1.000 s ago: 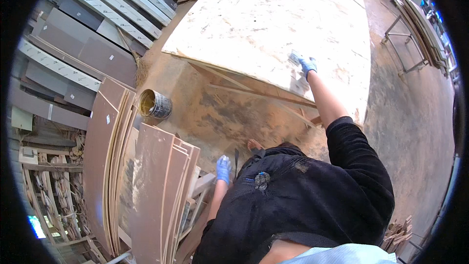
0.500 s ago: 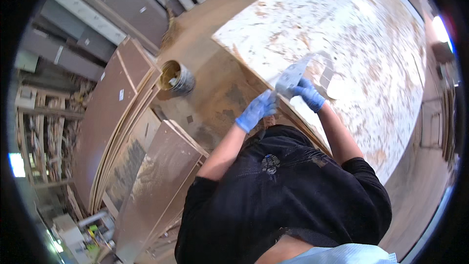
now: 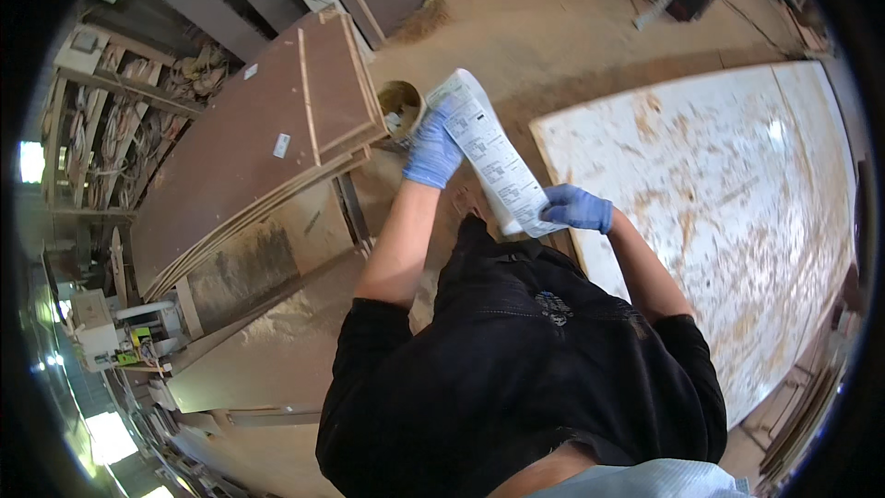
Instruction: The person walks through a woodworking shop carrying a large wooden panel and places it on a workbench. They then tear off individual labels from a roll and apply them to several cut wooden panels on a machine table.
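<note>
Printed sheet: a long white paper sheet point(image 3: 493, 157) with blocks of dark print, held up just above the middle of the frame, running from upper left down to lower right between the two hands.
Left hand: the left hand point(image 3: 431, 149) in a blue glove is closed on the sheet's upper end, fingers curled over its left edge; the sheet extends to the right and down from it.
Right hand: the right hand point(image 3: 577, 208), also blue-gloved, pinches the sheet's lower end, so the paper lies up and to the left of it.
Clothing: a black apron or work top point(image 3: 525, 350) fills the lower middle of the frame below the sheet.
Tub: a round open tub point(image 3: 399, 107) with a smeared tan inside stands on the floor just left of the left hand, partly hidden by it.
Large board: a pale, blotched panel point(image 3: 737, 212) lies flat at right of the frame, its near edge just beside the right hand.
Stacked panels: brown laminate boards point(image 3: 267, 138) lean in a stack at upper left.
Floor: dusty tan floor point(image 3: 544, 32) across the top centre.
</note>
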### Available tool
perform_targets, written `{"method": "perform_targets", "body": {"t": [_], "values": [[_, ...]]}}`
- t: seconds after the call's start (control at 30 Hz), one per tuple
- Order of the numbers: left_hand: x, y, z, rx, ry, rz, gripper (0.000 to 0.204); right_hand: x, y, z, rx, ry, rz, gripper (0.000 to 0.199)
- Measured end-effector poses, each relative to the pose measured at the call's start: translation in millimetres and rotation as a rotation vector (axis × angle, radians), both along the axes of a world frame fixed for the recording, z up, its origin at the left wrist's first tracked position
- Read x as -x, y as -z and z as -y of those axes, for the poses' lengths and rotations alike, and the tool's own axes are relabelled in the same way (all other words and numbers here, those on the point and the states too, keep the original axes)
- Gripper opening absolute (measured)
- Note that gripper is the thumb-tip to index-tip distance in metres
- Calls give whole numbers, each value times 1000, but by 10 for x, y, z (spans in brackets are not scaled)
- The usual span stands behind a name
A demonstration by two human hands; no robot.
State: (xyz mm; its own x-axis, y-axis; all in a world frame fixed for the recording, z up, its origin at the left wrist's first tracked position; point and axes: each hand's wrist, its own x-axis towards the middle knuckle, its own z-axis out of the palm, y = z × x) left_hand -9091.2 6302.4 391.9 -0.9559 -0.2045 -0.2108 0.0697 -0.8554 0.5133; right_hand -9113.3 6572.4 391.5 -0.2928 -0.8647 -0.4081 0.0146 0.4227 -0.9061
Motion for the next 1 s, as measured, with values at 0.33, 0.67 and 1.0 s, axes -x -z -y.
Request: {"method": "perform_targets", "body": {"t": [0.33, 0.67, 1.0], "values": [[1029, -653, 2186, 307, -411, -25, 30, 1939, 326, 1019, 39, 371, -96, 16], [1912, -376, 3009, 260, -610, 60, 37, 3597, 351, 1564, -49, 475, -68, 13], [4247, -530, 3031, 297, -454, -42, 33, 5376, 172, 909, 118, 820, -185, 12]]}}
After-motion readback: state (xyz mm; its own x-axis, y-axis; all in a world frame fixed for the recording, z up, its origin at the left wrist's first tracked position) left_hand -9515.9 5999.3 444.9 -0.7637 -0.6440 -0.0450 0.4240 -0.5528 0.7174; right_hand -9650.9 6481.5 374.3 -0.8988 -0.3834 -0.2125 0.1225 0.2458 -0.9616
